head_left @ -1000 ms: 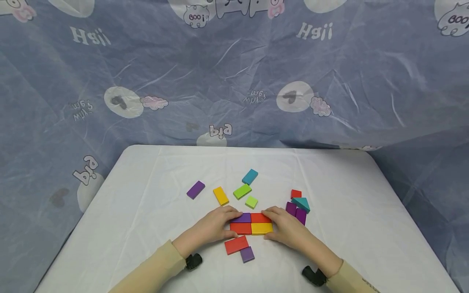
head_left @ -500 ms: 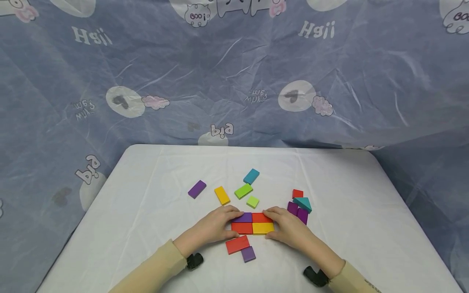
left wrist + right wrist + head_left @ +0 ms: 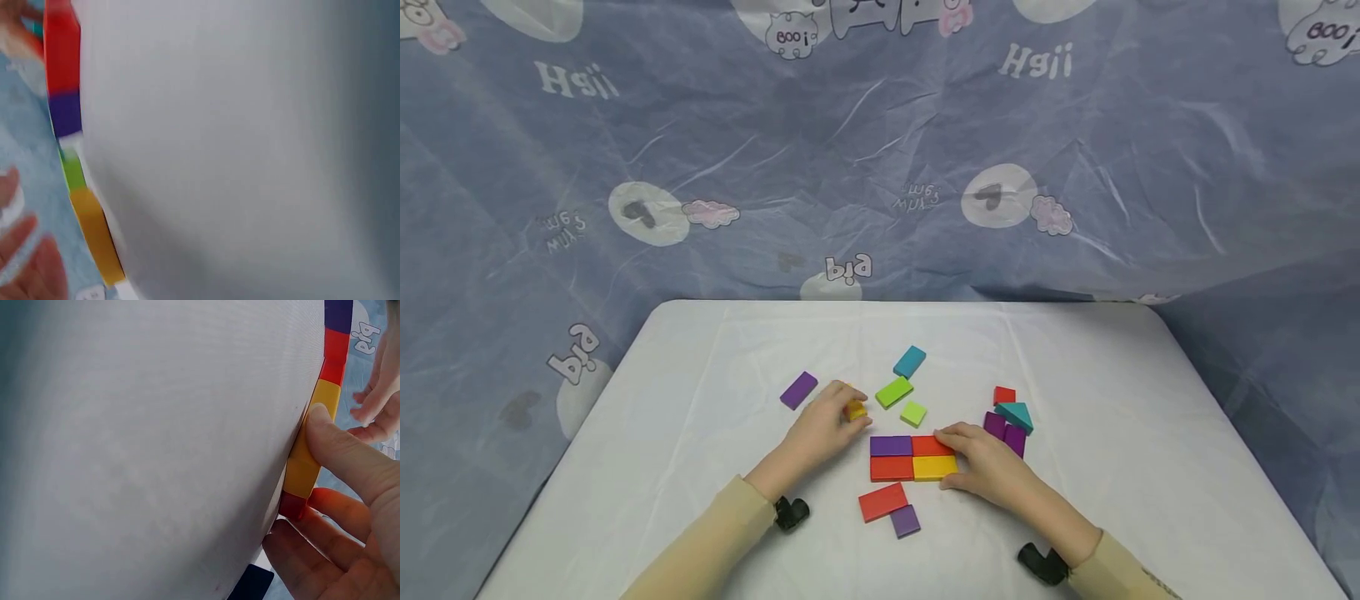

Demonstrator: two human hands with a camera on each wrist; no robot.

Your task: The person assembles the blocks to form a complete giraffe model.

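Observation:
Four-block rectangle: a purple block [image 3: 891, 447] and a red block [image 3: 929, 446] lie behind another red block [image 3: 891, 468] and a yellow block [image 3: 935, 467]. My right hand [image 3: 988, 467] holds its right end, thumb against the yellow block's front side and fingers at the red one behind. My left hand [image 3: 820, 425] reaches over a loose yellow block [image 3: 856, 410], which it partly hides. In the left wrist view its blurred fingers [image 3: 47, 269] are spread, with a gap to the loose yellow block [image 3: 97, 237].
A red block [image 3: 883, 502] and a small purple one [image 3: 906, 521] lie in front. Behind are green blocks [image 3: 894, 392], a blue block [image 3: 910, 362] and a purple block [image 3: 799, 390]. To the right sits a teal triangle [image 3: 1015, 416] among red and purple pieces.
My left hand has let go of the rectangle's left end and moved back and left to the loose yellow block. My right hand stays in place.

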